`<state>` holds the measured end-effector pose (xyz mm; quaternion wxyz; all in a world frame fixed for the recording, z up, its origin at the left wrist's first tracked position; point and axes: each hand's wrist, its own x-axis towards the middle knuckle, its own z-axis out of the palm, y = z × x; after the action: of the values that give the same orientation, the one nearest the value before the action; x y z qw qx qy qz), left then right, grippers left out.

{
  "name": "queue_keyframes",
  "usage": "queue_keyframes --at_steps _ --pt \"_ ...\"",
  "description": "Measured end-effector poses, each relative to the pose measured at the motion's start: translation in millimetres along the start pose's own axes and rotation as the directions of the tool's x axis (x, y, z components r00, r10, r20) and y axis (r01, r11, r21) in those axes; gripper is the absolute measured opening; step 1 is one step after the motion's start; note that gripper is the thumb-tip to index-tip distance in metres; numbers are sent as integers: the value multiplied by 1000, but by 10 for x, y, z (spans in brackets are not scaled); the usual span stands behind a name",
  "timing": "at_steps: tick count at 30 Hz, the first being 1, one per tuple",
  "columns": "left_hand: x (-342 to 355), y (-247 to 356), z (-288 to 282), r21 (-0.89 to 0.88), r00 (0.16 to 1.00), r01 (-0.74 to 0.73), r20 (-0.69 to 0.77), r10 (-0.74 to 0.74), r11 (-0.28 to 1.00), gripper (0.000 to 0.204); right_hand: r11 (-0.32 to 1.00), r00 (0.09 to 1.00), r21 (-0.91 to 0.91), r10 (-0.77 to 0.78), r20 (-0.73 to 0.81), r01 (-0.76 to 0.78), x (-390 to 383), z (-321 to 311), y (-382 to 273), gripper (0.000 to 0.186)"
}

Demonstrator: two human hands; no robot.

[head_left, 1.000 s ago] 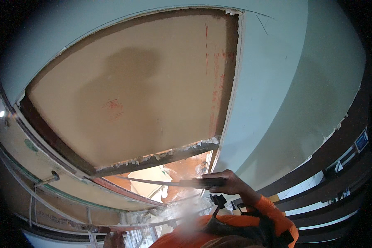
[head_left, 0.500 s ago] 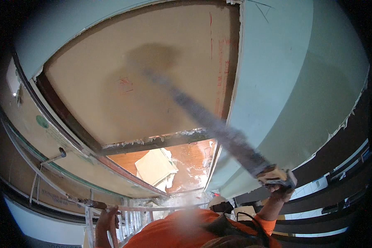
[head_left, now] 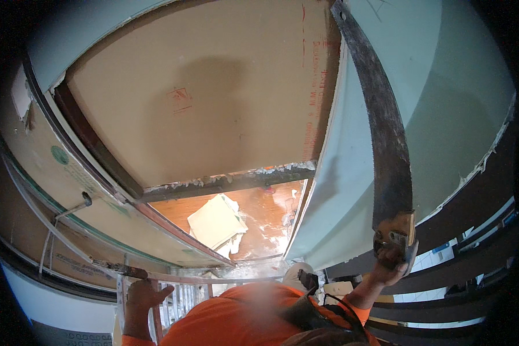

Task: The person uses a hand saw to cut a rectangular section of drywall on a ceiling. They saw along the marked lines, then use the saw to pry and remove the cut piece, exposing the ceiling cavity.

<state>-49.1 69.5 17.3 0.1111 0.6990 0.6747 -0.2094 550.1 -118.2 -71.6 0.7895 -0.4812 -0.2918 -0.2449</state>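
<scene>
a long rusty hand saw (head_left: 386, 132) rises on the right, its blade along the pale green wall panel (head_left: 444, 104), the right hand (head_left: 393, 260) clenched round its handle. low on the left, the left hand (head_left: 143, 294) seemingly grips a ladder rail (head_left: 155, 277), beneath the brown board (head_left: 213, 98).

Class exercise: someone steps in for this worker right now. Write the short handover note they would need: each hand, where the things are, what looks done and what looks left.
Right hand: closed on the wooden handle of a rusty hand saw, blade pointing up along the seam between the brown board and the pale green panel.
Left hand: gripping a metal rail low at the left.
Things: a pale broken board piece and white rubble lie on the orange floor below.
Done: the lower edge of the brown board is ragged and open, showing the floor through it.
Left: the brown board is largely whole; the saw is not biting into it that I can see.
</scene>
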Motion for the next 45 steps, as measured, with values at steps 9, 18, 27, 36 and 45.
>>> queue_keyframes --at_steps 9,18,27,36,45 --pt "-72 251 -396 186 985 -117 145 90 975 76 993 996 -117 -11 93 22 -504 698 -680 82" --pt "51 1131 -887 -283 785 -618 -159 599 734 64 988 993 108 104 63 -110 -776 978 -729 89" --pt "326 2812 -1553 -191 152 -981 -693 704 24 81 977 969 123 148 196 -174 -710 1103 -759 83" --pt "75 4443 -2807 158 -213 -970 -920 330 -185 112 997 973 53 40 229 -54 -693 1247 -692 70" --pt "159 4844 -3129 211 -298 -929 -914 276 -304 92 999 977 44 -14 213 5 -587 1356 -496 66"
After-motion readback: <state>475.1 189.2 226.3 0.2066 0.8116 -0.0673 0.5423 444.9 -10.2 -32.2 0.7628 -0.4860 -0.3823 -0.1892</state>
